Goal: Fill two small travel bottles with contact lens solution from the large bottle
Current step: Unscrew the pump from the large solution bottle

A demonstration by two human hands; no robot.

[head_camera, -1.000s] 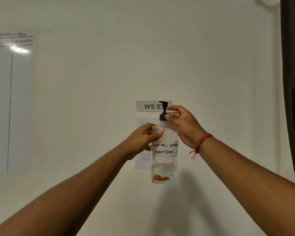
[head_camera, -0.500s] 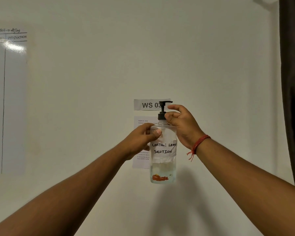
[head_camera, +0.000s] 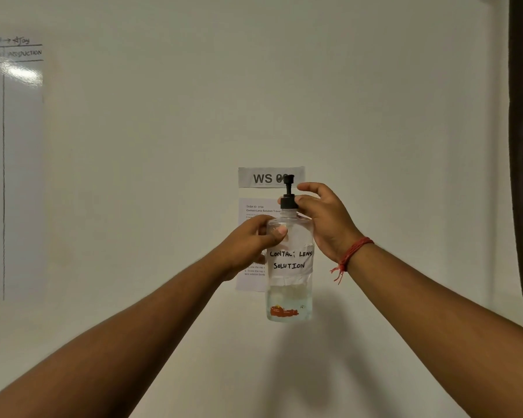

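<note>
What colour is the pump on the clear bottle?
Black pump top on the clear plastic bottle, head view.

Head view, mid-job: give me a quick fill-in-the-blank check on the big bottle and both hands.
1. The left hand grips the clear large bottle by its ____ part.
2. The right hand pinches the black ____ at the bottle's neck.
3. The handwritten label reads "Contact Lens ____".
4. The red thread sits on the ____ wrist.

Missing words: upper; pump collar; Solution; right
</note>
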